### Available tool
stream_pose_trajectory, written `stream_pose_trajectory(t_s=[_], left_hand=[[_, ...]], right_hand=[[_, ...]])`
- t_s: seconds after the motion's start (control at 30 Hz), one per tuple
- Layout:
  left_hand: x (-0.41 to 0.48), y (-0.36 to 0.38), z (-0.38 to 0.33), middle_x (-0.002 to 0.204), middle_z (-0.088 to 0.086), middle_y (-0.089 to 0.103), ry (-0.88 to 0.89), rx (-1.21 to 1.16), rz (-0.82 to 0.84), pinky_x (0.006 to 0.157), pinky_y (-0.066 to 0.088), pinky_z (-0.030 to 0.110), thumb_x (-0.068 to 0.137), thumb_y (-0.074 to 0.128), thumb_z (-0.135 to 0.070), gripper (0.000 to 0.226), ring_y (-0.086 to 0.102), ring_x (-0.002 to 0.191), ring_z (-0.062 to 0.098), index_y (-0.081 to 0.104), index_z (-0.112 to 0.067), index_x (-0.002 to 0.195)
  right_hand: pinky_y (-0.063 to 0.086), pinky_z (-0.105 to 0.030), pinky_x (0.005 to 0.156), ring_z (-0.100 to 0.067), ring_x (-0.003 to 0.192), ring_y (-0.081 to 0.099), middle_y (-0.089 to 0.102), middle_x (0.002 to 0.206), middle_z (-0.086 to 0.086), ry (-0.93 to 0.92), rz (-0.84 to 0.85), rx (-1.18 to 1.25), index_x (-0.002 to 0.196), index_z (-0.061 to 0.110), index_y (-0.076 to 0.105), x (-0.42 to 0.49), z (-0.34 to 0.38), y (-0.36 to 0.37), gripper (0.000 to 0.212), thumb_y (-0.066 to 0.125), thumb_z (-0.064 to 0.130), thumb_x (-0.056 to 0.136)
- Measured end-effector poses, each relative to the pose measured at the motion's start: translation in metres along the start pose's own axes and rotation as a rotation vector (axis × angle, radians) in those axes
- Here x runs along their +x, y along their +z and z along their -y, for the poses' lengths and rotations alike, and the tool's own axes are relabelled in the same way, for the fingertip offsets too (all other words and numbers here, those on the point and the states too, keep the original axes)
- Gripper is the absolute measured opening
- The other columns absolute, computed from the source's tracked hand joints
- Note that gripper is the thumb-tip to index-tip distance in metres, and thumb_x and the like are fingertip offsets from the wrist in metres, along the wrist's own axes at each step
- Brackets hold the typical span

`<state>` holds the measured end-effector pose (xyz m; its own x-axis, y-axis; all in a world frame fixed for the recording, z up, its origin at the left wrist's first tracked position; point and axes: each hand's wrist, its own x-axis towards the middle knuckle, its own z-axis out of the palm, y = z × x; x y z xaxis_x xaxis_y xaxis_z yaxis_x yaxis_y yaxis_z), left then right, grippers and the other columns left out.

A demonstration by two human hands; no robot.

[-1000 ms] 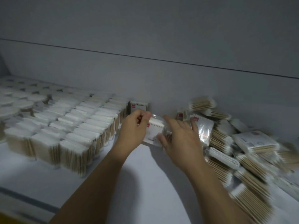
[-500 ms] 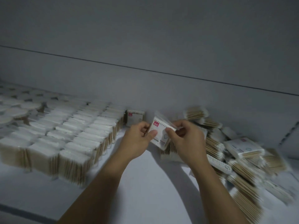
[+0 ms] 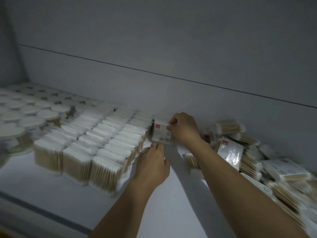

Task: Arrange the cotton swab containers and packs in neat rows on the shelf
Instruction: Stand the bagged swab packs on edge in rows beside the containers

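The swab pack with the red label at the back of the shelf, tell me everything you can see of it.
The pack is a block, seemingly plastic-wrapped, with a white printed face, a red mark at its upper left corner and blurred print below. It stands upright near the back wall, right of the neat rows. The right hand pinches its upper right corner; the left hand has fingertips at its lower edge, contact unclear.
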<state>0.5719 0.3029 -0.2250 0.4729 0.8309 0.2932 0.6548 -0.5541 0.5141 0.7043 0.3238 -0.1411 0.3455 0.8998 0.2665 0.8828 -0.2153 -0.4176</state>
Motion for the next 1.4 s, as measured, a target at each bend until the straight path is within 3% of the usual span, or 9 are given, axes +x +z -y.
stream_pose_trajectory(t_s=[0.2, 0.47, 0.57, 0.67, 0.8, 0.93, 1.17, 1.4], left_hand=[[0.003, 0.000, 0.006, 0.124, 0.004, 0.052, 0.023, 0.015, 0.025, 0.091, 0.048, 0.039, 0.095, 0.048, -0.028, 0.031, 0.052, 0.114, 0.023, 0.053, -0.016, 0.123], [0.010, 0.000, 0.003, 0.125, 0.002, 0.054, 0.036, 0.027, 0.029, 0.090, 0.048, 0.040, 0.094, 0.048, -0.027, 0.032, 0.053, 0.115, 0.022, 0.056, -0.017, 0.123], [0.010, 0.001, 0.000, 0.127, 0.002, 0.054, 0.060, 0.012, 0.046, 0.093, 0.047, 0.040, 0.094, 0.050, -0.026, 0.032, 0.051, 0.118, 0.022, 0.056, -0.018, 0.125], [0.007, 0.000, -0.005, 0.129, 0.000, 0.054, 0.097, 0.001, 0.029, 0.096, 0.045, 0.040, 0.093, 0.051, -0.024, 0.033, 0.049, 0.119, 0.022, 0.056, -0.019, 0.126], [0.000, 0.000, -0.023, 0.128, -0.003, 0.053, 0.133, -0.059, 0.019, 0.097, 0.044, 0.040, 0.094, 0.053, -0.027, 0.031, 0.049, 0.119, 0.018, 0.056, -0.022, 0.126], [0.000, 0.003, -0.059, 0.124, -0.005, 0.056, 0.205, -0.129, 0.036, 0.096, 0.044, 0.037, 0.096, 0.053, -0.036, 0.031, 0.053, 0.115, 0.015, 0.055, -0.025, 0.125], [0.018, 0.021, -0.108, 0.121, 0.002, 0.064, 0.154, -0.266, 0.057, 0.094, 0.048, 0.040, 0.091, 0.059, -0.039, 0.041, 0.057, 0.114, 0.022, 0.056, -0.019, 0.127], [0.003, 0.043, -0.106, 0.107, -0.013, 0.070, 0.101, -0.398, -0.024, 0.094, 0.047, 0.043, 0.085, 0.058, -0.042, 0.035, 0.061, 0.106, 0.012, 0.064, -0.029, 0.116]], right_hand=[[0.035, -0.028, 0.069, -0.025, 0.099, 0.055, 0.054, 0.109, -0.004, -0.009, -0.024, -0.224, 0.096, 0.017, 0.064, 0.016, -0.003, 0.023, 0.014, 0.055, 0.026, 0.093], [0.035, -0.029, 0.074, -0.026, 0.110, 0.048, 0.051, 0.115, -0.009, -0.051, -0.019, -0.257, 0.103, 0.014, 0.063, 0.020, -0.008, 0.029, 0.018, 0.052, 0.025, 0.094], [0.037, -0.032, 0.090, -0.026, 0.119, 0.041, 0.046, 0.126, -0.009, -0.064, 0.073, -0.282, 0.123, 0.019, 0.058, 0.011, -0.010, 0.019, 0.036, 0.060, 0.035, 0.091], [0.036, -0.033, 0.096, -0.027, 0.123, 0.041, 0.042, 0.137, -0.010, -0.099, 0.019, -0.261, 0.143, 0.025, 0.041, -0.013, -0.016, -0.008, 0.057, 0.060, 0.036, 0.091], [0.046, -0.031, 0.085, -0.023, 0.107, 0.058, 0.057, 0.123, -0.004, -0.069, -0.127, -0.176, 0.127, 0.025, 0.058, -0.060, -0.038, -0.061, 0.040, 0.063, 0.031, 0.087], [0.050, -0.037, 0.084, -0.026, 0.099, 0.062, 0.063, 0.112, -0.002, 0.047, -0.322, -0.160, 0.111, 0.029, 0.068, -0.108, -0.075, -0.094, 0.028, 0.064, 0.023, 0.084], [0.044, -0.042, 0.087, -0.038, 0.101, 0.059, 0.066, 0.110, -0.014, 0.147, -0.371, -0.250, 0.119, 0.020, 0.066, -0.130, -0.111, -0.065, 0.042, 0.066, 0.019, 0.077], [0.039, -0.042, 0.095, -0.034, 0.115, 0.051, 0.047, 0.136, -0.008, 0.111, -0.364, -0.098, 0.130, 0.025, 0.055, -0.144, -0.117, -0.053, 0.049, 0.067, 0.020, 0.082]])
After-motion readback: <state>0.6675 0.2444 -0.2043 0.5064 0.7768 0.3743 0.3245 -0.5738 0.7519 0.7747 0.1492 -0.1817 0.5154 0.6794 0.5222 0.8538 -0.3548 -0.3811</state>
